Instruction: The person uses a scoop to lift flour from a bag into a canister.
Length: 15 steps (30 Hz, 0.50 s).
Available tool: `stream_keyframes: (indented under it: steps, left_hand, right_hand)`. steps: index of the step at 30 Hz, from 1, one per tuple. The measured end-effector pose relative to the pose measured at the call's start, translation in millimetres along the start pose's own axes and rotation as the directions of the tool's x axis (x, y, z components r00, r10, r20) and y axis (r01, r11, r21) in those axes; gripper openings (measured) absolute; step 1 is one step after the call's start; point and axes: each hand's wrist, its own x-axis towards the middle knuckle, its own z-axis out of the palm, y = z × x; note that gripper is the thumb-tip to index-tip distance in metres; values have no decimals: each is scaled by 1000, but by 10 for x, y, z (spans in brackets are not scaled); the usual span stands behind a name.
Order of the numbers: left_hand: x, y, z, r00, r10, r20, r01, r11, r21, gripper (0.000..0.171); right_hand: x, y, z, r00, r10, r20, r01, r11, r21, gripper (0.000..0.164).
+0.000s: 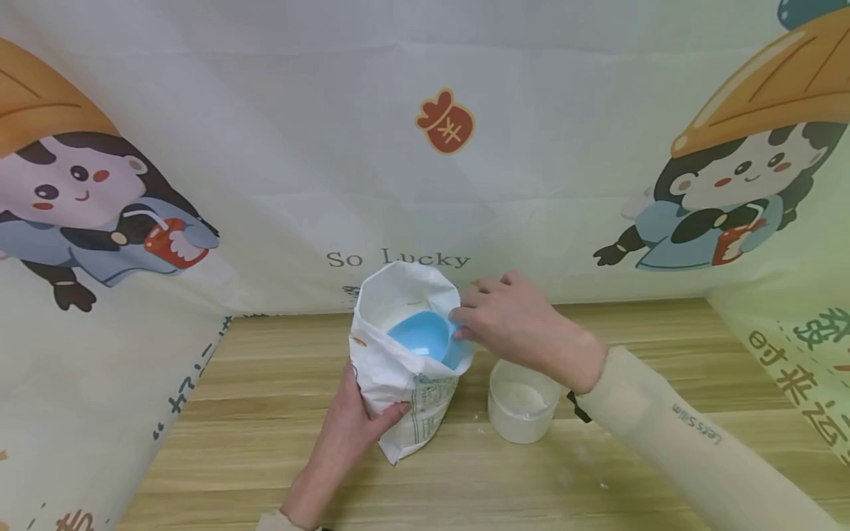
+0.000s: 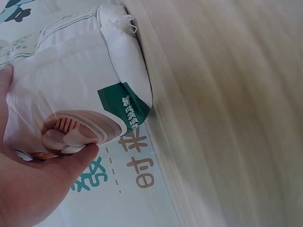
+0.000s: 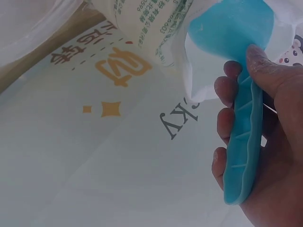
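Note:
A white flour bag point(image 1: 392, 372) stands tilted with its mouth open, printed with green writing. My left hand point(image 1: 361, 413) grips its lower left side, thumb across the front; in the left wrist view the bag point(image 2: 66, 80) shows a picture of steamed buns. My right hand point(image 1: 514, 321) holds a blue scoop point(image 1: 421, 335) at the bag's mouth. In the right wrist view my fingers curl round its ribbed handle point(image 3: 242, 137), and the scoop's bowl is inside the bag's opening. White powder dusts my thumb point(image 3: 258, 59).
Right of the bag, below my right forearm, a clear round tub point(image 1: 521, 420) holds white powder. Specks of powder lie on the wooden tabletop point(image 1: 598, 464) near it. A printed cloth point(image 1: 319, 147) hangs behind and along both sides.

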Motion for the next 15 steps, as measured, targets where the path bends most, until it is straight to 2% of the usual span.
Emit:
stream_keyframes:
  steps: [5,15]
  left_hand:
    - [-7,0,-3,1000,-3,-5,3,1000,-3,93]
    - [-4,-10,4,1000,26,-16,-27,1000,-14,91]
  right_hand:
    - [8,-35,57,1000,10,-20,-10,1000,9,23]
    - [-2,-67,162,998,48,-33,-44,994,102,22]
